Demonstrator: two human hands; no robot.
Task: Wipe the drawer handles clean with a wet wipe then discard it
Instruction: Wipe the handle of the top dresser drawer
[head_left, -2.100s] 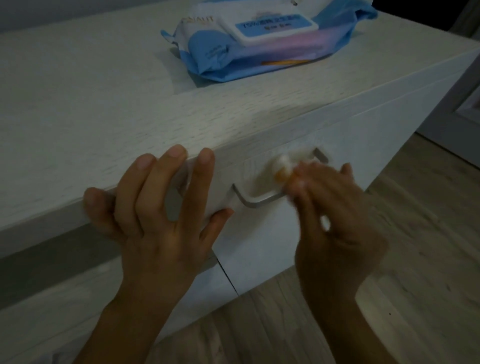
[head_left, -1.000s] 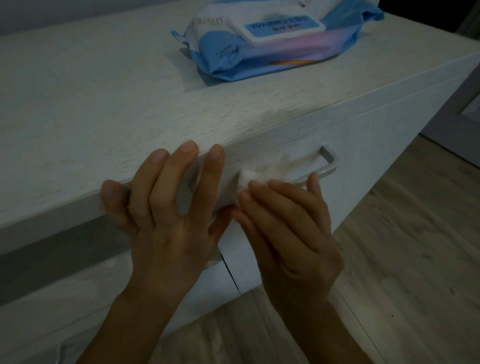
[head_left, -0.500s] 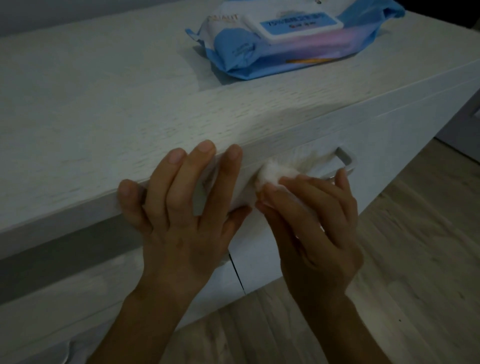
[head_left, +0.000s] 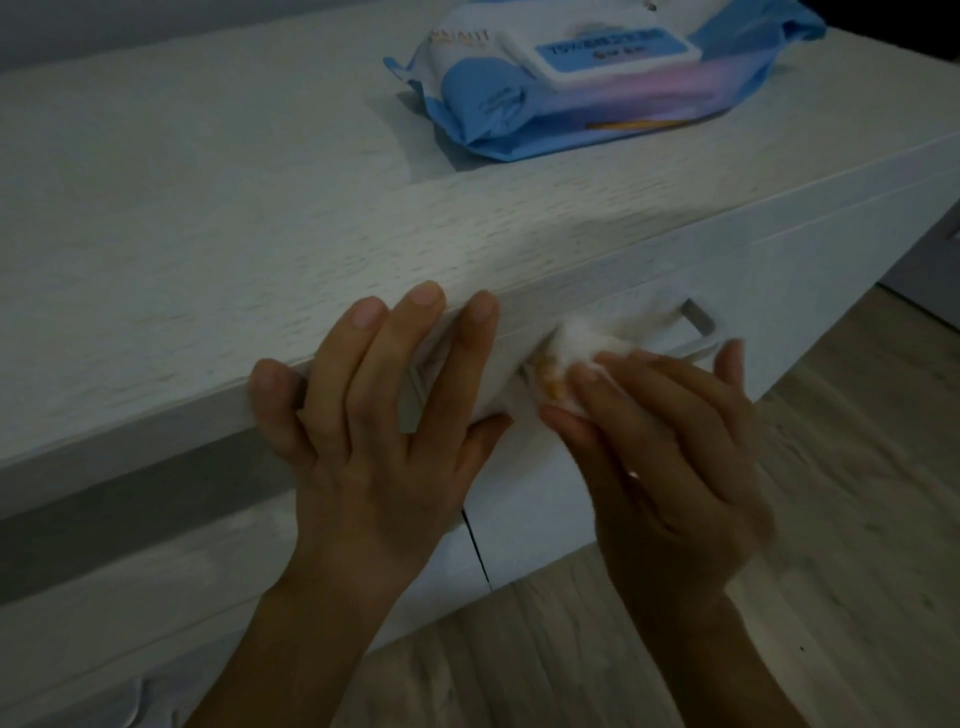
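One wipe (head_left: 587, 345) has slid right along one handle (head_left: 698, 325), right hand (head_left: 665, 447) pinching it, left hand (head_left: 384, 441) spread flat.

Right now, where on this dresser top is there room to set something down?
The dresser top is bare left of the wipes pack and in the strip between pack and front edge. Crowded at the front: the left hand rests on the edge, the right hand pinches the wet wipe at the drawer handle.

Left hand (head_left: 374, 447) on the front edge of the dresser (head_left: 208, 208), right hand (head_left: 660, 447) just right of it, wet wipe (head_left: 582, 345) against the drawer handle (head_left: 698, 325), wipes pack (head_left: 597, 78) on top behind.
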